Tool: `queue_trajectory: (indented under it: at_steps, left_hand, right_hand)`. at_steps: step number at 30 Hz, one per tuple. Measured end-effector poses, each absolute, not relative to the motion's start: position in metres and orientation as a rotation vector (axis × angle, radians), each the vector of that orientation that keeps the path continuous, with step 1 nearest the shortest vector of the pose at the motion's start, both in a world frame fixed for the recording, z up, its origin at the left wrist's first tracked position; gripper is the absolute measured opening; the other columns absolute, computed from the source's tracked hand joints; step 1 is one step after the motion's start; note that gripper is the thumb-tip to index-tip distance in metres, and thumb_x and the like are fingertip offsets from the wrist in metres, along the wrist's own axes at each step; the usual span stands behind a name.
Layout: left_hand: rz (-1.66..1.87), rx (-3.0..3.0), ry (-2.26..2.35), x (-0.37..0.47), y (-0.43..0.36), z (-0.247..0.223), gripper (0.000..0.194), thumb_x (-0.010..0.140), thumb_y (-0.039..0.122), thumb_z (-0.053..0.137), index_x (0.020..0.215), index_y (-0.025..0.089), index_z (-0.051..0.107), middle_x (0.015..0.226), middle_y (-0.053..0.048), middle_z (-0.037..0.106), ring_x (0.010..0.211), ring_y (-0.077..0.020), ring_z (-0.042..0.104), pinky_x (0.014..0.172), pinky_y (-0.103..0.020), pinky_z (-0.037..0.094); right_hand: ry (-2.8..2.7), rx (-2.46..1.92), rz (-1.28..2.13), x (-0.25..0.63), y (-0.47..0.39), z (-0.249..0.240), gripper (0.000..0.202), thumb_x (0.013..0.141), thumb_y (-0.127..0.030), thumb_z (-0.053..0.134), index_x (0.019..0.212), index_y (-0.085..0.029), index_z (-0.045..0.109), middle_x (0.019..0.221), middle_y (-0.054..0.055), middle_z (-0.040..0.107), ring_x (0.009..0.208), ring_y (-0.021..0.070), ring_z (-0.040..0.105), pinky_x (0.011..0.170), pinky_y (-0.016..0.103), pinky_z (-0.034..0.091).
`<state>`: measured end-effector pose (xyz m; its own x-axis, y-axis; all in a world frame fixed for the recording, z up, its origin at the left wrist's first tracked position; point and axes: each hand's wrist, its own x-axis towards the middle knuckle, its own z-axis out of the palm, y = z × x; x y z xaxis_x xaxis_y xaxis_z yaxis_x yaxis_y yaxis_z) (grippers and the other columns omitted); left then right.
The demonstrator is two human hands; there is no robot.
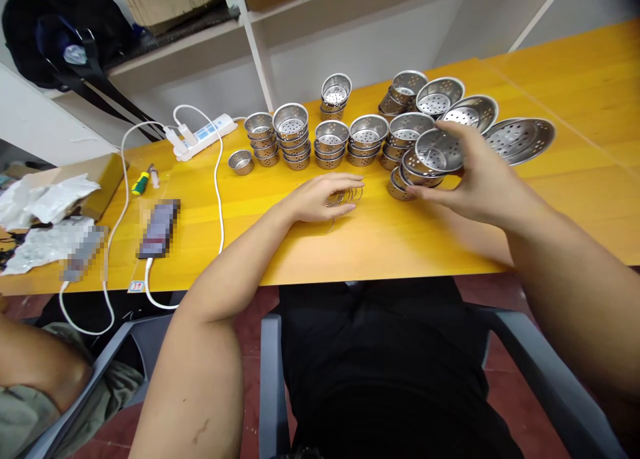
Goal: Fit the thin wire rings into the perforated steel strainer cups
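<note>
Fingers and thumb of my right hand (470,172) are wrapped round a perforated metal cup (439,150) at the front of the stacked cups on the right. Tilted cups lie under and beside it. My left hand (327,198) rests over the table, its fingers curved round some thin wire rings (345,198). Several stacks of perforated cups, among them a middle stack (369,132) and a left stack (291,122), stand upright behind my hands. A single small cup (241,162) sits at the row's left end. Perforated oval dishes (523,141) lie tilted at the right.
At the left are a phone (160,229), a green screwdriver (141,183), a power strip (207,136) with white cables, and plastic bags (55,199). A shelf with a black bag (65,32) stands behind. Another person's leg (40,359) shows at lower left.
</note>
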<state>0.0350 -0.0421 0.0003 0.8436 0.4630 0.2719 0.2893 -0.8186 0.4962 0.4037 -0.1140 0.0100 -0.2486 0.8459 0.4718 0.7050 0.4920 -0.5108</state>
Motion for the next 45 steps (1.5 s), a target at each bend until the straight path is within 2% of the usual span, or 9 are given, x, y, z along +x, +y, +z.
queue_trajectory:
  at_steps: [8,16,21,25,27,30,33,39,45]
  left_hand:
    - [0.571,2.586,0.576,0.032,-0.038,0.003,0.057,0.113,0.042,0.078,0.164,0.018,0.078,0.177,-0.023,0.077,0.167,-0.0370,0.077,0.145,-0.058,0.062]
    - [0.638,2.615,0.600,0.025,-0.039,0.008,0.056,0.112,0.043,0.077,0.161,0.015,0.080,0.172,-0.025,0.079,0.163,-0.0371,0.079,0.142,-0.058,0.063]
    - [1.020,2.611,0.626,0.023,-0.038,0.014,0.030,0.115,0.045,0.072,0.118,0.020,0.087,0.131,-0.015,0.093,0.121,-0.0264,0.091,0.113,-0.047,0.074]
    - [1.448,2.546,0.870,-0.002,-0.019,0.021,0.047,0.120,0.059,0.063,0.087,0.026,0.070,0.095,-0.006,0.078,0.098,-0.0244,0.082,0.108,-0.054,0.071]
    - [1.603,2.458,1.173,-0.023,-0.007,0.028,0.044,0.119,0.064,0.065,0.095,0.027,0.070,0.108,-0.008,0.076,0.124,-0.0308,0.082,0.127,-0.063,0.066]
    - [1.712,2.183,1.724,-0.054,0.004,0.043,0.026,0.115,0.051,0.076,0.125,0.028,0.069,0.144,-0.012,0.073,0.161,-0.0373,0.069,0.145,-0.067,0.055]
    - [1.583,1.932,2.109,-0.069,0.003,0.054,0.054,0.104,0.020,0.081,0.153,0.026,0.058,0.176,-0.016,0.060,0.180,-0.0337,0.055,0.159,-0.057,0.042]
    - [0.983,1.555,2.427,-0.067,-0.006,0.055,0.090,0.104,0.018,0.085,0.179,-0.005,0.041,0.196,-0.037,0.042,0.192,-0.0467,0.040,0.163,-0.059,0.034]
    - [0.903,1.524,2.351,-0.077,-0.003,0.052,0.082,0.106,0.018,0.085,0.177,-0.001,0.049,0.188,-0.036,0.054,0.178,-0.0505,0.062,0.155,-0.064,0.047]
  right_hand:
    - [-1.967,-1.369,0.189,0.425,-0.113,0.009,0.130,0.084,-0.071,0.099,0.193,-0.024,0.046,0.186,0.030,0.057,0.174,0.0587,0.055,0.142,0.082,0.046]
    - [-1.979,-1.313,0.052,0.420,-0.125,0.022,0.140,0.084,-0.113,0.080,0.195,-0.036,0.043,0.183,0.029,0.048,0.176,0.0559,0.048,0.146,0.082,0.039]
    - [-1.964,-1.061,-0.320,0.409,-0.134,0.047,0.105,0.104,-0.083,0.089,0.192,-0.042,0.048,0.175,0.023,0.055,0.166,0.0523,0.060,0.137,0.077,0.054]
    - [-1.873,-0.762,-0.533,0.373,-0.152,0.056,0.065,0.105,-0.038,0.095,0.166,-0.030,0.075,0.143,0.020,0.081,0.135,0.0469,0.082,0.112,0.066,0.071]
    - [-2.072,-0.617,-0.369,0.348,-0.159,0.052,0.051,0.109,-0.022,0.089,0.159,-0.024,0.076,0.129,0.017,0.085,0.109,0.0359,0.087,0.093,0.050,0.075]
    - [-2.361,-0.782,-0.209,0.314,-0.157,0.045,0.039,0.121,-0.035,0.073,0.157,-0.019,0.075,0.135,0.018,0.085,0.104,0.0351,0.087,0.074,0.044,0.068]
    - [-2.561,-1.092,-0.095,0.288,-0.139,0.048,0.051,0.124,-0.040,0.057,0.165,-0.012,0.071,0.160,0.024,0.077,0.107,0.0372,0.087,0.069,0.045,0.060]
    - [-2.955,-1.432,0.166,0.256,-0.084,0.065,0.043,0.114,-0.013,0.055,0.148,-0.014,0.082,0.146,0.023,0.080,0.109,0.0387,0.084,0.078,0.045,0.051]
    - [-2.931,-1.327,0.311,0.250,-0.064,0.052,0.024,0.115,-0.020,0.065,0.129,-0.018,0.085,0.139,0.019,0.079,0.112,0.0346,0.080,0.085,0.042,0.049]
